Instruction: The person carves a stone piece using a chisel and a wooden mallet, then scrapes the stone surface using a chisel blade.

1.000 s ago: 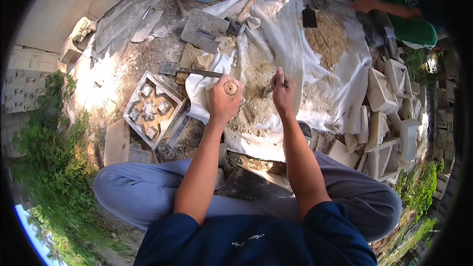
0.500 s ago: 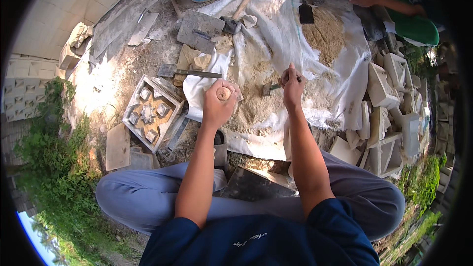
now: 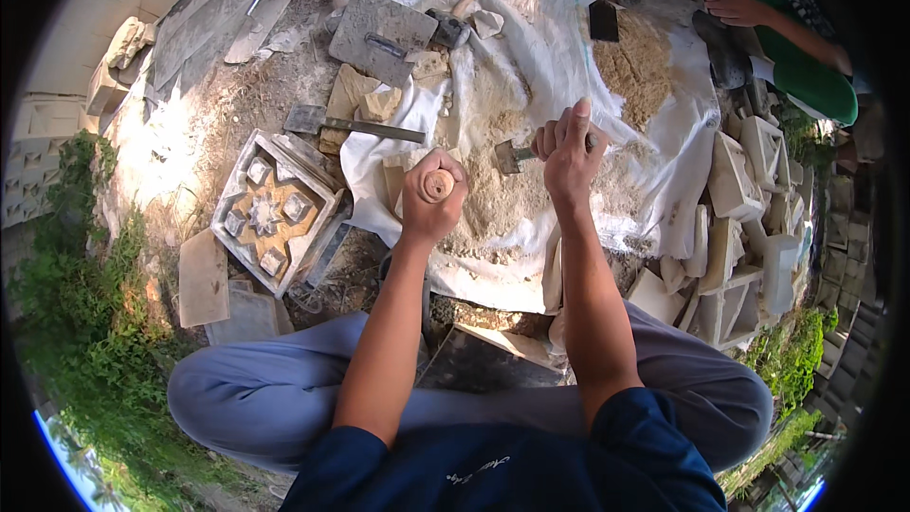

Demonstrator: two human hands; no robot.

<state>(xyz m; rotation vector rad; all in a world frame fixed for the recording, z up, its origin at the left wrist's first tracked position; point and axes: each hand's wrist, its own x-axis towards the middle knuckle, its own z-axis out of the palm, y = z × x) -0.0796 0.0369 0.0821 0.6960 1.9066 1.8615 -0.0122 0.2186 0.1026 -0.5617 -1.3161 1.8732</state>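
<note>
My left hand (image 3: 434, 207) is closed around a round wooden handle (image 3: 437, 186), seen end-on; whatever lies below the grip is hidden. Beside that fist, a pale stone block (image 3: 393, 177) shows in part on the white sheet. To the right, my right hand (image 3: 571, 156) grips a short tool with a flat, squarish metal head (image 3: 510, 157) pointing left, thumb stretched forward along the grip. Sandy powder (image 3: 488, 210) covers the white sheet (image 3: 479, 277) between and beyond my hands. A long metal tool with a flat blade (image 3: 355, 125) lies just past my left hand.
At left sits a square mould (image 3: 313, 246) with a star pattern. Farther off lie a plastering float (image 3: 384, 43), a hammer (image 3: 453, 27) and a sand heap (image 3: 633, 71). Pale cast blocks (image 3: 735, 175) crowd the right. Another person's hand (image 3: 739, 9) is at the far right.
My right hand has turned, with its thumb reaching farther forward. My left hand keeps its grip and sits slightly farther right over the sheet. The whole view has shifted a little.
</note>
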